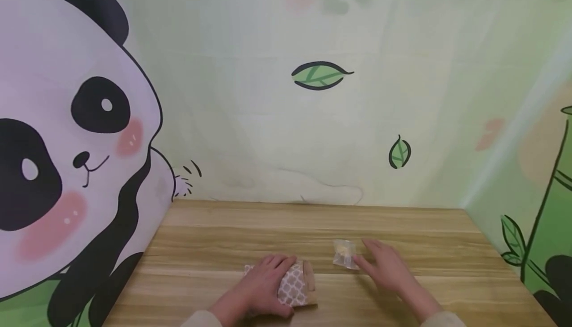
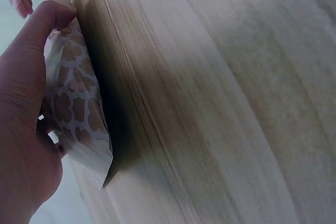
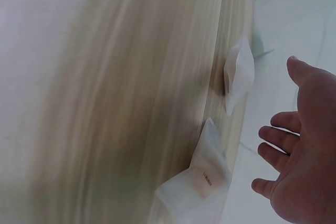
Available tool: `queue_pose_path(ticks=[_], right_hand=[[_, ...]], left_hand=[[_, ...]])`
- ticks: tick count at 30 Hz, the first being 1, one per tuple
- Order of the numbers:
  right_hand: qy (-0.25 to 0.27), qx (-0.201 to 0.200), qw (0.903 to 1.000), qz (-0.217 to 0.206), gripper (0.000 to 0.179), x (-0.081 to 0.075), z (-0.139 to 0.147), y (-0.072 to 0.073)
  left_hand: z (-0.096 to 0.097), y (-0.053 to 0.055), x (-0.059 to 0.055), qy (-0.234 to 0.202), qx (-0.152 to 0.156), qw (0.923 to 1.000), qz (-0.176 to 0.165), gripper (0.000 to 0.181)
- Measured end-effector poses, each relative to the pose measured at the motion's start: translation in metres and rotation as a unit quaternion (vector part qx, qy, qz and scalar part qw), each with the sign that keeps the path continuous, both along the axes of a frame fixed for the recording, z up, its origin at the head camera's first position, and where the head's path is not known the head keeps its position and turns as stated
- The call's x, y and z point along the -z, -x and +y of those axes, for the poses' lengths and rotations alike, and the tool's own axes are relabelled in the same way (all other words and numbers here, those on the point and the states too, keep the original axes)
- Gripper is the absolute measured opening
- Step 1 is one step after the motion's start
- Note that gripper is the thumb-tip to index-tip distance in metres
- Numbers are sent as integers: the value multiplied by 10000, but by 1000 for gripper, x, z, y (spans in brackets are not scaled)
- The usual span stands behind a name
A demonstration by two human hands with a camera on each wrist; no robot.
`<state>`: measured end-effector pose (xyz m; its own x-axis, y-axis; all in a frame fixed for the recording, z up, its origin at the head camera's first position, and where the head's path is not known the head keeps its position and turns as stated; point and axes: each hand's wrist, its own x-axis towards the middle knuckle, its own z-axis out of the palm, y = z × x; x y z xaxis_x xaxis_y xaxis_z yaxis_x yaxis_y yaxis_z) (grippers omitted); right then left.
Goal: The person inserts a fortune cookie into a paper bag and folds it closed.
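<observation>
My left hand (image 1: 264, 287) grips a small paper bag (image 1: 295, 287) with a pale lattice pattern and a brown end, low over the wooden table. In the left wrist view the thumb bends over one end of the bag (image 2: 76, 90), and the other fingers are mostly hidden behind it. To the right, my right hand (image 1: 388, 268) is spread and holds nothing, its thumb tip right at the edge of a small clear packet (image 1: 344, 254) with something pale inside. Two whitish packets, a farther packet (image 3: 239, 77) and a nearer packet (image 3: 202, 182) with small dark print, appear in the right wrist view.
The wooden table (image 1: 214, 232) meets a pale green backdrop (image 1: 250, 133) along its far edge. A large printed panda (image 1: 85, 133) covers the left side of the backdrop, and a green bamboo print (image 1: 551, 207) is on the right.
</observation>
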<state>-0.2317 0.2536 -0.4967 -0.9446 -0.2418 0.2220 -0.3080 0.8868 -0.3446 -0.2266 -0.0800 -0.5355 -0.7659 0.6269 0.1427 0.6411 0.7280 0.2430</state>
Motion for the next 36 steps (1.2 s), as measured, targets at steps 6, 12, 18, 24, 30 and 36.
queue_pose_path(ticks=[6, 12, 18, 24, 30, 36], right_hand=[[80, 38, 9993, -372, 70, 2, -9, 18], [-27, 117, 9997, -217, 63, 9, -15, 28], [-80, 278, 9996, -13, 61, 23, -15, 35], [-58, 407, 9992, -7, 66, 29, -14, 40], [83, 441, 9984, -355, 74, 28, -15, 43], [622, 404, 9945, -739, 70, 24, -20, 44]], left_hand=[[1, -3, -1, 40, 22, 10000, -55, 109], [2, -4, -3, 37, -11, 10000, -81, 109], [2, -5, -4, 10, 45, 10000, 14, 108], [3, -6, -9, 16, 84, 10000, 37, 107], [4, -5, -8, 83, 24, 9999, -110, 108], [4, -3, -4, 105, 5, 9999, -127, 108]])
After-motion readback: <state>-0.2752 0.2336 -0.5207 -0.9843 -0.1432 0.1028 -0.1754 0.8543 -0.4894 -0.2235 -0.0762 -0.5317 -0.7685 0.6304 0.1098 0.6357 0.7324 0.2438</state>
